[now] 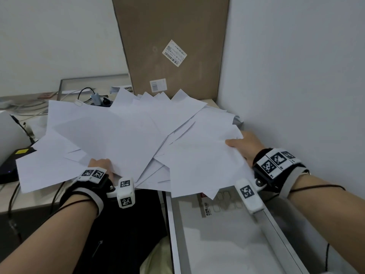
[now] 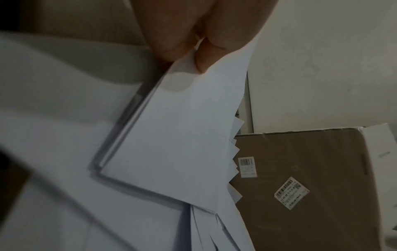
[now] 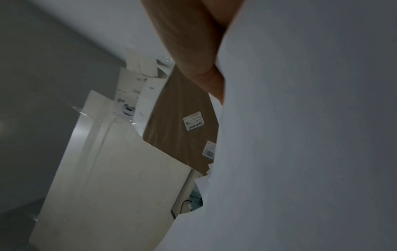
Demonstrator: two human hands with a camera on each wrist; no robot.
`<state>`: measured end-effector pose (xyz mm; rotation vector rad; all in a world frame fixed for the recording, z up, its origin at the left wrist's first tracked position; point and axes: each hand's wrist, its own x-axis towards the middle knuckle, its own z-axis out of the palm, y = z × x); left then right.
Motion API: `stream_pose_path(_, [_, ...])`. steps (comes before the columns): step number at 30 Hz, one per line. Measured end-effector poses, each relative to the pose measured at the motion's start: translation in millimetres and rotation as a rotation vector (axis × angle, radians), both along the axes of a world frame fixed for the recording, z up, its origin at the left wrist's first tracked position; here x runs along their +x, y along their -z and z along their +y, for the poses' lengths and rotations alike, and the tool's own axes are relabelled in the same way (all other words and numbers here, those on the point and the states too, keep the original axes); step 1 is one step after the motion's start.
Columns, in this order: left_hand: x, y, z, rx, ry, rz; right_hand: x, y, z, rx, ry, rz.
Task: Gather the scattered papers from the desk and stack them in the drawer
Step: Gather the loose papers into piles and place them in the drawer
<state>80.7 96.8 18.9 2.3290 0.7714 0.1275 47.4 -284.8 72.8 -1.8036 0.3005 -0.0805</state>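
White walls close in a corner here, with a tall brown cardboard box [image 1: 171,46] leaning upright at the back of the desk [image 1: 29,202]. At the fingers: the left hand [image 1: 102,167] pinches the near left edge of the papers [image 1: 138,131], its thumb [image 2: 206,57] lying on the top sheet and the rest tucked beneath. The right hand [image 1: 245,145] grips the right edge the same way, thumb on top, other fingers hidden under the sheets. Between them the papers spread as a loose, crooked fan, corners jutting toward the box, near edges hanging over the open grey drawer [image 1: 227,234] at the lower right. Off to the left lie cables [image 1: 85,91] and a dark device [image 1: 7,169].

I would judge this bundle light but limp and slick; sheets held only at two edges sag in the middle and can slide free from the centre. A better hold would come from squaring them first, tapping the edges together, then clamping the pile's long sides with fingers spread underneath. Tilted as they are, the loosest ones near the drawer look likeliest to slip out early.
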Motion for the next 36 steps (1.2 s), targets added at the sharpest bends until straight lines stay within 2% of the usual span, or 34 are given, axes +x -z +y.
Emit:
stream_pose_path(2, [-9.8, -3.8, -8.3, 0.007, -0.032, 0.021, -12.7, -7.7, -7.8, -0.009, 0.014, -0.029])
stream_pose_path(3, [-16.3, -4.5, -11.7, 0.032, 0.071, 0.029, -18.7, -12.4, -11.5, 0.0, 0.027, -0.046])
stream_pose_path(5, [-26.1, -7.5, -16.4, 0.055, 0.084, 0.049, -29.8, -22.8, -16.1, 0.021, 0.034, -0.102])
stream_pose_path(6, [-30.7, -10.6, -20.7, 0.021, 0.026, 0.044, -35.3, -28.6, -17.4, 0.036, 0.034, -0.134])
stream_pose_path(7, [-34.0, -11.7, -19.1, 0.042, 0.08, 0.065, -39.9, -34.2, -18.9, 0.046, 0.044, -0.163])
stream_pose_path(9, [-40.7, -16.3, -17.8, 0.038, 0.085, 0.101, -45.4, -43.8, -22.6, 0.07, 0.068, -0.218])
stream_pose_path(12, [-41.7, -12.7, -17.0, -0.096, 0.108, 0.169, -49.9, -57.6, -25.4, 0.125, 0.094, -0.278])
stream_pose_path(14, [-41.2, -9.9, -15.4, -0.032, 0.202, 0.158, -49.2, -65.7, -25.1, 0.165, 0.097, -0.299])
stream_pose_path(15, [-43.1, -10.9, -14.8, 0.058, 0.237, 0.212, -48.4, -69.5, -24.0, 0.175, 0.102, -0.299])
stream_pose_path(17, [-47.3, -10.5, -18.8, 0.061, 0.219, 0.17, -43.1, -73.6, -19.5, 0.188, 0.105, -0.296])
stream_pose_path(18, [-46.6, -10.5, -24.2, -0.006, 0.181, 0.14, -38.5, -73.8, -16.1, 0.196, 0.103, -0.295])
stream_pose_path(19, [-46.1, -8.2, -31.0, -0.152, 0.155, 0.096, -34.5, -74.2, -10.6, 0.206, 0.102, -0.289])
stream_pose_path(22, [-42.9, -3.6, -48.5, -0.895, 0.061, -0.13, -20.5, -67.2, 11.4, 0.239, 0.058, -0.267])
stream_pose_path(23, [-43.7, -3.2, -53.0, -1.079, 0.054, -0.137, -15.5, -61.2, 18.6, 0.237, 0.044, -0.242])
stream_pose_path(24, [-43.1, 0.1, -55.1, -1.149, 0.074, -0.117, -9.6, -52.7, 24.8, 0.231, 0.036, -0.211])
stream_pose_path(31, [-44.8, -3.8, -59.4, -1.284, 0.144, 0.039, 18.6, 16.1, 49.2, 0.085, -0.088, 0.077])
stream_pose_path(34, [-47.5, -2.7, -58.0, -1.279, 0.29, 0.202, 32.1, 43.8, 51.9, 0.011, -0.197, 0.207])
stream_pose_path(36, [-45.4, -0.2, -57.1, -1.181, 0.35, 0.311, 32.8, 49.5, 55.1, -0.045, -0.243, 0.224])
